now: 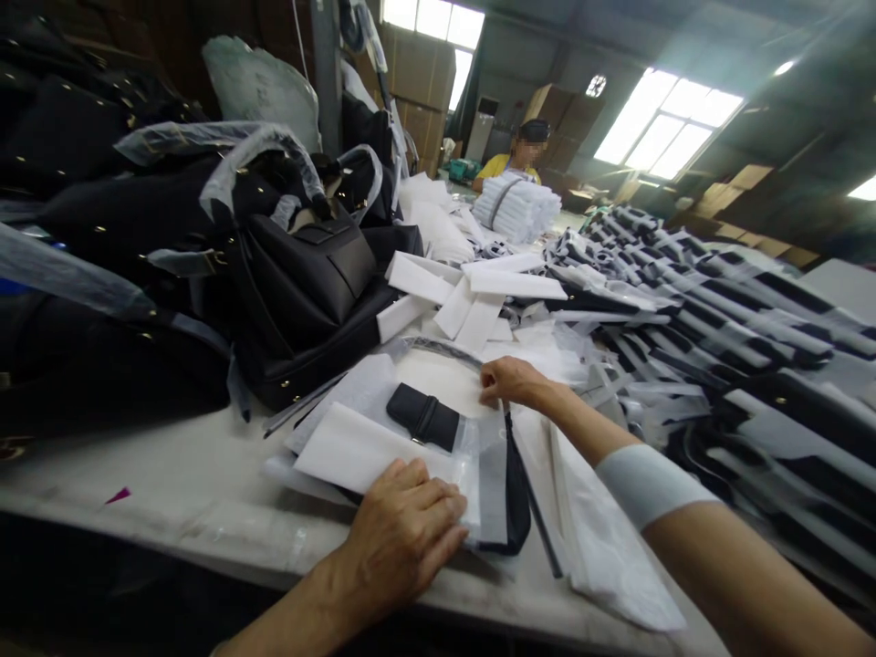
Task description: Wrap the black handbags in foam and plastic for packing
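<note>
From my distant place, I am seeing the left hand (411, 529) lying palm down, its grip being open, with fingers slightly bent and pressing on a white sheet (346, 447). The right hand (507, 380) is curling its fingers at the far right edge of a black bag (517, 484), beside the wrapped handle (444, 350); whether this grip is pinching the handle or only touching there, I cannot tell. The bag is lying at the near side of the table (225, 497), between both hands, and its dark strap tab (422, 415) is showing beyond the sheet. About writing, the pale sack (264, 91) at far left is carrying faint marks, too blurred for my reading. More black bags (307, 274) are piling at left, white strips (472, 297) are lying farther away, and wrapped dark pieces (739, 301) are covering the right side.
</note>
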`<action>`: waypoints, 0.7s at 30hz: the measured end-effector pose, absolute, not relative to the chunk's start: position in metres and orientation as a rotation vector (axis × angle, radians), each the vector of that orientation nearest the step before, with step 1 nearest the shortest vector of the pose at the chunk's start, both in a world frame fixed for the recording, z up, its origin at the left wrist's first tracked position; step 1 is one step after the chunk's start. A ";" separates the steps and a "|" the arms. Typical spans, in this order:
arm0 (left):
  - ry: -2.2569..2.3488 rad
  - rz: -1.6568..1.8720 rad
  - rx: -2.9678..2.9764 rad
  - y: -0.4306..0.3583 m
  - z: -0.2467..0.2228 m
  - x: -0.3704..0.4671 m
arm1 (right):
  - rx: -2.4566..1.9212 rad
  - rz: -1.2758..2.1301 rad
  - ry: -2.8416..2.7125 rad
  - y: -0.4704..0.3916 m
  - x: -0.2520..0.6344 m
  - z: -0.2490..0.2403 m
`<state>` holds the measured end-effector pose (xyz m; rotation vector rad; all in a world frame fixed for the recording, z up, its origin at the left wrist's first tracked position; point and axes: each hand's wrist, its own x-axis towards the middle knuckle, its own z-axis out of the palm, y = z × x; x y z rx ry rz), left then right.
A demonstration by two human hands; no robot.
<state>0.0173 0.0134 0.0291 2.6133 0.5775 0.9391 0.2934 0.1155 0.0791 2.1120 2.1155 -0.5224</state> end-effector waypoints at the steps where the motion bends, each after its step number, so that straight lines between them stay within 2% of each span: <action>1: 0.583 0.939 2.613 0.013 0.029 0.017 | 2.169 -0.472 2.132 0.111 0.295 0.083; 4: 0.590 0.927 2.619 0.012 0.026 0.017 | 2.367 -0.396 2.188 0.090 0.287 0.095; 7: 0.584 0.921 2.623 0.012 0.025 0.018 | 2.590 -0.647 2.424 0.064 0.251 0.096; 10: 0.586 0.920 2.623 0.012 0.024 0.018 | 2.444 -0.918 2.712 0.043 0.208 0.076; 16: 0.603 0.891 2.661 0.011 0.021 0.020 | 2.338 -0.706 2.706 0.033 0.179 0.014; 18: 0.605 0.876 2.691 0.012 0.021 0.020 | 2.342 -0.733 2.727 0.035 0.184 0.007; 21: 0.609 0.863 2.703 0.013 0.024 0.018 | 2.393 -0.997 2.663 0.041 0.189 0.020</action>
